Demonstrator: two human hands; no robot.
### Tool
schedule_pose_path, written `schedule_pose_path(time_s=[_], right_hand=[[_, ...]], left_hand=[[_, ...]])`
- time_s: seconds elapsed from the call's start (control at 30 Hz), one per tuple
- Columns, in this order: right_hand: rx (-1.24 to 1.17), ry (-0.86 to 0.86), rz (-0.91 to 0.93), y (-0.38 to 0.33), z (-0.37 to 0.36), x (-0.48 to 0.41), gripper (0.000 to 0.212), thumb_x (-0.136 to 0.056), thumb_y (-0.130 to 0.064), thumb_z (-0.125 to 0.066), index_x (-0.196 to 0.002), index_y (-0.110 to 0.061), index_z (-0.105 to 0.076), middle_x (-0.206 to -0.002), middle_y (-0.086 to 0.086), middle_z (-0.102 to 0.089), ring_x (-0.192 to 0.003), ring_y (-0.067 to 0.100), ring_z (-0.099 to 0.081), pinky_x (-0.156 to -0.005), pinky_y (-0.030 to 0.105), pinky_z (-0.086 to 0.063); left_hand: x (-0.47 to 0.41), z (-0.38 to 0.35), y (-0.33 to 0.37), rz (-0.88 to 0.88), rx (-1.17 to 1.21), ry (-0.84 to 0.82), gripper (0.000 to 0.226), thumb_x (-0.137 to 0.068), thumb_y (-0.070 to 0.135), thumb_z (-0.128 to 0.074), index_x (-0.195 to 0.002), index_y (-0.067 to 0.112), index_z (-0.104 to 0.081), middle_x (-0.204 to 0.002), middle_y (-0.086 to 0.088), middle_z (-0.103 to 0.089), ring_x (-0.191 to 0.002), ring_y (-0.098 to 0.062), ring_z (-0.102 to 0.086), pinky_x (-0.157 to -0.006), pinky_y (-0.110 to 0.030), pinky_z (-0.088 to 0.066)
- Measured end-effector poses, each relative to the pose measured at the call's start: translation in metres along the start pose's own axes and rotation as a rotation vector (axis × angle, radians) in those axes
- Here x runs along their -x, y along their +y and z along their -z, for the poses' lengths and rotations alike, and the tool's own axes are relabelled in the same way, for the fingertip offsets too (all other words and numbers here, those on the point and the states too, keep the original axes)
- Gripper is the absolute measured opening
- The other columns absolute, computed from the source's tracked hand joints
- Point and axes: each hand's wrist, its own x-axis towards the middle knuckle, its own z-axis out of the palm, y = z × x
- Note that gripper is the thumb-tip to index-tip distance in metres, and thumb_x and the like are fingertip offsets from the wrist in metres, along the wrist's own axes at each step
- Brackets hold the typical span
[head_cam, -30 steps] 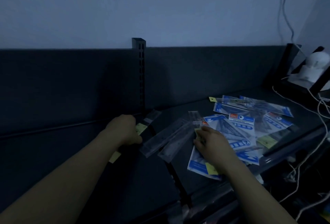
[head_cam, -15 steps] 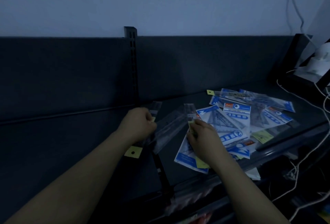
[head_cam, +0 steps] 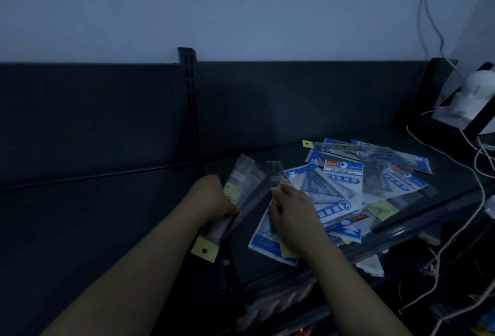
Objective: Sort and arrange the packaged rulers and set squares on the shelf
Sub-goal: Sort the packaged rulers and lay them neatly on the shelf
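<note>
My left hand (head_cam: 214, 196) grips a long clear ruler pack (head_cam: 242, 183) with a yellow hang tab (head_cam: 204, 250) at its near end, held tilted above the dark shelf (head_cam: 267, 260). My right hand (head_cam: 292, 212) pinches the yellow tab end of a second clear ruler pack (head_cam: 276, 175) lying beside the first. To the right spreads a loose pile of blue-and-white set square packs (head_cam: 342, 183), overlapping each other; my right hand and forearm cover the near-left ones.
A slotted upright post (head_cam: 188, 86) splits the dark back panel. At the far right stands a white object (head_cam: 474, 94) on a black frame, with several white cables (head_cam: 479, 191) trailing down past the shelf's front edge (head_cam: 388, 239). The scene is dim.
My left hand has moved right with its ruler pack, bringing it beside the second pack by my right hand. The right hand has stayed at the pile's left edge.
</note>
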Motion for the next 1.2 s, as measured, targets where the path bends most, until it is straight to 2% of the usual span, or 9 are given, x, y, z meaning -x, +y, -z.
schedule_pose_path(time_s=[0.13, 0.2, 0.27, 0.37, 0.5, 0.7, 0.87, 1.0, 1.2], right_hand=[[0.012, -0.040, -0.018, -0.006, 0.012, 0.001, 0.034, -0.097, -0.030, -0.043, -0.123, -0.012, -0.056, -0.134, 0.007, -0.049, -0.121, 0.027, -0.047, -0.101, 0.033, -0.033], [0.067, -0.035, -0.102, -0.007, 0.023, 0.002, 0.042, -0.091, -0.035, -0.052, -0.128, -0.015, -0.052, -0.135, 0.006, -0.049, -0.123, 0.028, -0.045, -0.101, 0.034, -0.034], [0.074, -0.074, -0.184, -0.008, 0.030, 0.002, 0.045, -0.087, -0.034, -0.058, -0.127, -0.015, -0.052, -0.127, 0.010, -0.055, -0.116, 0.029, -0.050, -0.093, 0.033, -0.039], [-0.009, -0.110, -0.252, -0.010, 0.033, 0.001, 0.032, -0.085, -0.027, -0.063, -0.112, -0.011, -0.058, -0.113, 0.011, -0.061, -0.103, 0.027, -0.057, -0.073, 0.027, -0.039], [-0.004, -0.138, -0.283, -0.010, 0.036, -0.006, 0.022, -0.083, -0.026, -0.066, -0.091, -0.013, -0.051, -0.093, 0.005, -0.058, -0.095, 0.025, -0.058, -0.069, 0.027, -0.037], [-0.109, -0.188, -0.366, -0.005, 0.041, -0.012, 0.043, -0.074, -0.029, -0.075, -0.061, -0.016, -0.035, -0.060, 0.001, -0.037, -0.057, 0.017, -0.041, -0.045, 0.026, -0.025], [-0.221, -0.197, -0.353, -0.008, 0.043, -0.011, 0.039, -0.078, -0.028, -0.072, -0.059, -0.013, -0.041, -0.059, 0.003, -0.043, -0.054, 0.015, -0.042, -0.047, 0.026, -0.030], [-0.529, -0.077, -0.287, -0.020, 0.043, -0.004, 0.028, -0.083, -0.024, -0.069, -0.091, 0.002, -0.065, -0.085, 0.021, -0.068, -0.076, 0.030, -0.065, -0.060, 0.038, -0.049], [-0.777, -0.027, -0.109, -0.053, 0.033, -0.001, 0.007, -0.090, -0.027, -0.064, -0.092, -0.021, -0.062, -0.085, 0.003, -0.067, -0.077, 0.011, -0.064, -0.067, 0.032, -0.055]], left_hand=[[0.000, 0.000, -0.003, -0.009, 0.113, -0.084, 0.020, -0.079, 0.025, -0.073, -0.089, 0.010, -0.063, -0.089, -0.004, -0.063, -0.079, -0.015, -0.059, -0.058, -0.023, -0.046], [0.002, 0.001, -0.004, -0.020, 0.185, -0.037, 0.012, -0.084, 0.022, -0.065, -0.081, 0.012, -0.061, -0.086, -0.004, -0.062, -0.079, -0.016, -0.059, -0.061, -0.024, -0.046], [0.005, 0.001, -0.001, -0.035, 0.196, 0.010, 0.012, -0.087, 0.022, -0.061, -0.084, 0.010, -0.060, -0.087, -0.005, -0.062, -0.083, -0.019, -0.060, -0.063, -0.025, -0.046], [0.013, 0.000, 0.008, -0.041, 0.023, -0.019, 0.029, -0.078, 0.027, -0.075, -0.091, 0.011, -0.055, -0.089, -0.002, -0.056, -0.085, -0.016, -0.056, -0.063, -0.025, -0.044], [0.015, 0.003, 0.014, -0.012, -0.045, -0.052, 0.053, -0.068, 0.033, -0.083, -0.105, 0.009, -0.053, -0.097, -0.002, -0.054, -0.087, -0.015, -0.052, -0.064, -0.025, -0.042], [0.014, 0.005, 0.008, -0.004, 0.104, -0.107, 0.046, -0.066, 0.029, -0.085, -0.098, 0.012, -0.057, -0.099, -0.003, -0.061, -0.089, -0.015, -0.058, -0.064, -0.023, -0.045], [0.010, 0.002, -0.005, -0.007, 0.385, -0.091, 0.029, -0.075, 0.021, -0.080, -0.094, 0.006, -0.065, -0.090, -0.005, -0.065, -0.077, -0.013, -0.060, -0.057, -0.020, -0.048], [0.015, 0.003, -0.004, 0.014, 0.720, -0.094, 0.020, -0.080, 0.014, -0.075, -0.097, 0.005, -0.069, -0.094, -0.008, -0.070, -0.080, -0.015, -0.065, -0.062, -0.021, -0.054], [0.033, 0.012, -0.015, -0.024, 0.964, -0.082, 0.016, -0.093, 0.013, -0.059, -0.105, 0.010, -0.069, -0.100, -0.007, -0.073, -0.091, -0.019, -0.069, -0.076, -0.025, -0.057]])
